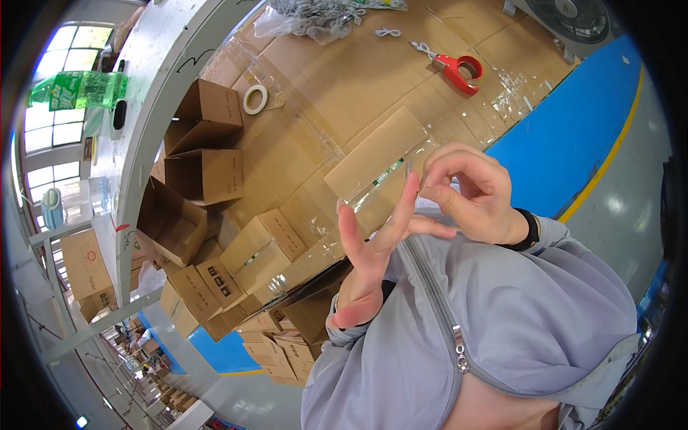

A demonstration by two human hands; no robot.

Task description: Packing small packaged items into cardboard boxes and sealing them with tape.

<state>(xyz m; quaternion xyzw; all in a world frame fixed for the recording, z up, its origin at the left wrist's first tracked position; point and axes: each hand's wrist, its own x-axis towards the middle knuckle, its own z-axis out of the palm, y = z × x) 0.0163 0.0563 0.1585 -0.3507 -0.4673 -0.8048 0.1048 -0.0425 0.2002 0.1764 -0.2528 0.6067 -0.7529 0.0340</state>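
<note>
My left hand [376, 247] is raised in front of my chest, its fingers stretched out and spread. Close beside its fingertips, my right hand [469, 188] has thumb and forefinger pinched together; whatever may be between them is too small to make out. Just beyond both hands lies a flat brown carton [376, 152] with a strip of clear tape along its near side. A red tape dispenser [459, 74] rests farther off to the right on the cardboard-covered table [322, 86].
Open cartons [218, 175] stand at the left, near a closed carton [265, 244] and a tape roll [255, 99]. At the far side are a bag of grey cables [308, 18], a white cable [387, 32] and a fan [573, 18]. A green bottle [86, 89] stands on a white shelf.
</note>
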